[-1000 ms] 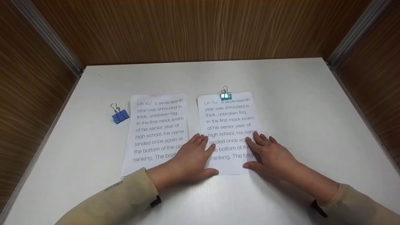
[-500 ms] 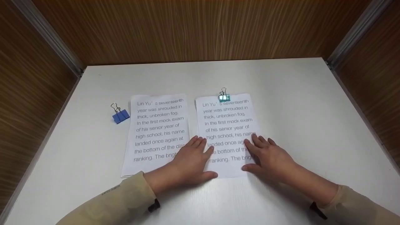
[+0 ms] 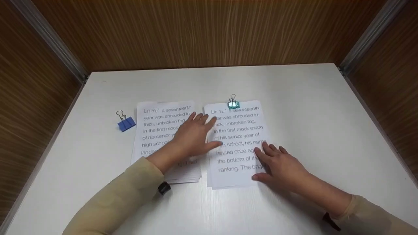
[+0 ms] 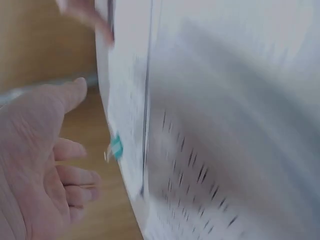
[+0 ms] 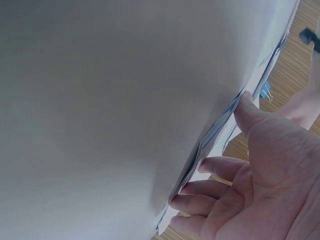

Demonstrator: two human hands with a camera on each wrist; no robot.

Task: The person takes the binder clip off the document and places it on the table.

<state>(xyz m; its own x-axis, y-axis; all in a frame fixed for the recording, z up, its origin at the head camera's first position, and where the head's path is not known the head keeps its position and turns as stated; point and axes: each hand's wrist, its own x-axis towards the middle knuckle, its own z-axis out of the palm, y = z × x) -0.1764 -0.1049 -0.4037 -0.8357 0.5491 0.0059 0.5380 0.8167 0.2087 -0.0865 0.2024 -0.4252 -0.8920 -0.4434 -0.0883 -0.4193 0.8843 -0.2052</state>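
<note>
Two printed paper stacks lie side by side: the left stack (image 3: 153,137) and the right stack (image 3: 235,179). A green binder clip (image 3: 233,104) bites the top edge of the right one; it also shows in the left wrist view as a teal clip (image 4: 116,146). My left hand (image 3: 191,137) hovers over the gap between the stacks, fingers spread, partly covering the left stack's text. It holds nothing. My right hand (image 3: 285,166) rests along the lower right edge of the right stack, its extended fingers touching the paper edge in the right wrist view (image 5: 240,175).
A blue binder clip (image 3: 126,124) with its wire handles up lies left of the left stack. The white table (image 3: 303,98) is bordered by wood-grain panels (image 3: 209,32) at the back and both sides.
The right stack has shifted slightly toward me. My left hand has left its lower left edge and moved up and away from me. My right hand stays at the right edge.
</note>
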